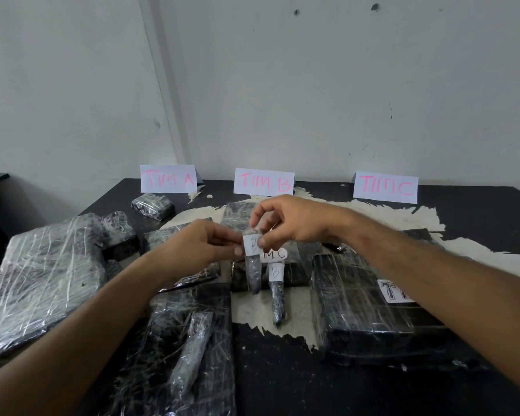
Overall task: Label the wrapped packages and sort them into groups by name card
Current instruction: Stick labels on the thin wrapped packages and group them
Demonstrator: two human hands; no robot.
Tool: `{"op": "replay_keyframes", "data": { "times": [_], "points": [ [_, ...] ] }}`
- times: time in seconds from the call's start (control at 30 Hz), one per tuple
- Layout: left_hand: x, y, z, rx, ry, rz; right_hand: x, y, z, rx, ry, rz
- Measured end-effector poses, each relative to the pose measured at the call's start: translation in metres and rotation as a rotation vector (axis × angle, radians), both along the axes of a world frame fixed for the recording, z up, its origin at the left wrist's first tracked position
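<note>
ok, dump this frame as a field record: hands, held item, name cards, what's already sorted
left hand: pinches the label's left edge
right hand: pinches the package top and the label
held package: slim, plastic-wrapped, hangs upright above the table
label: white paper, "B" partly visible
name cards: TIM A, TIM B, TIM C, standing at the far edge of the table
sorted: one small package before TIM A
nearby: second slim package labelled B, lying flat
</note>
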State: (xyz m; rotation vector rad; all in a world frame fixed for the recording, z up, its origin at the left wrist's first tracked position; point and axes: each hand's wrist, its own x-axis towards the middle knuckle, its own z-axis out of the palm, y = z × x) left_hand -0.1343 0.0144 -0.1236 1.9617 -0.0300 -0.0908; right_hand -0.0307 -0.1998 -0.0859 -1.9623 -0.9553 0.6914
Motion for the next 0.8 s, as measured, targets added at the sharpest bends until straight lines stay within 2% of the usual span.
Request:
{"op": "replay_keyframes", "data": {
  "times": [0.07,0.17,0.33,0.53,0.67,0.8],
  "points": [
    [0.001,-0.003,0.004,-0.135,-0.042,0.038,0.002,-0.003,0.005,0.131,0.149,-0.034],
    [0.002,-0.014,0.011,-0.344,-0.069,0.077,0.002,-0.004,0.009,0.268,0.235,-0.061],
    [0.008,-0.032,0.020,-0.392,-0.166,0.184,0.003,-0.006,0.014,0.402,0.250,-0.100],
    [0.006,-0.038,0.022,-0.558,-0.076,0.132,0.003,-0.010,0.006,0.509,0.362,-0.119],
    [0.005,-0.039,0.024,-0.658,-0.036,0.126,0.003,-0.012,0.004,0.555,0.511,-0.021],
    [0.004,-0.041,0.026,-0.679,-0.027,0.121,0.002,-0.014,0.003,0.587,0.508,0.013]
  ]
}}
